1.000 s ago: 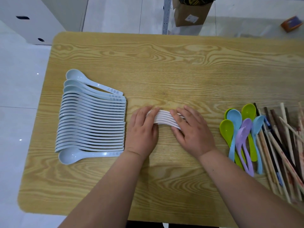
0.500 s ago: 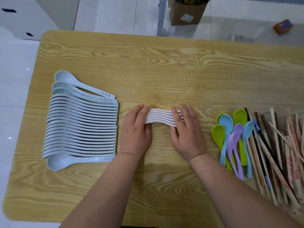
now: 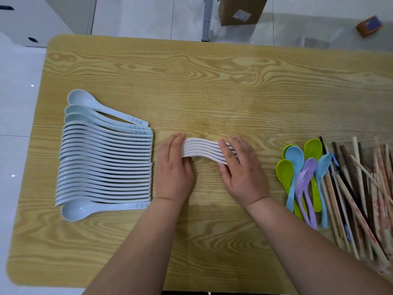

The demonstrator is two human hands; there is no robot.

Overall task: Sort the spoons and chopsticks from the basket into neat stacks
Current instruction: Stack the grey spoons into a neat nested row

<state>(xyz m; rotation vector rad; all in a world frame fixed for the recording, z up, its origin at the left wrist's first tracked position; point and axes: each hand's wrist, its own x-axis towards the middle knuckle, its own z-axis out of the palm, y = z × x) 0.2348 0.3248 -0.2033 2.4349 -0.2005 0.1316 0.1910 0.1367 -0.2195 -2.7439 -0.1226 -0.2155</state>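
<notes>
A small row of white spoons (image 3: 202, 149) lies on its side at the middle of the wooden table (image 3: 212, 81). My left hand (image 3: 173, 169) lies flat over the row's left end with straight fingers, the thumb against its near side. My right hand (image 3: 242, 173) presses the right end with straight, spread fingers. To the left sits a long, neat row of pale blue-white spoons (image 3: 106, 160). To the right lie several coloured plastic spoons (image 3: 302, 175) next to a loose heap of chopsticks (image 3: 361, 194).
A cardboard box (image 3: 238, 9) and a metal post (image 3: 206, 20) stand on the floor beyond the table's far edge. An orange box (image 3: 370, 25) lies on the floor at the far right. A white cabinet (image 3: 32, 20) stands at the far left.
My hands have slid a little apart along the white spoons, so more of the row shows between them. The view has shifted slightly; the other piles have not moved.
</notes>
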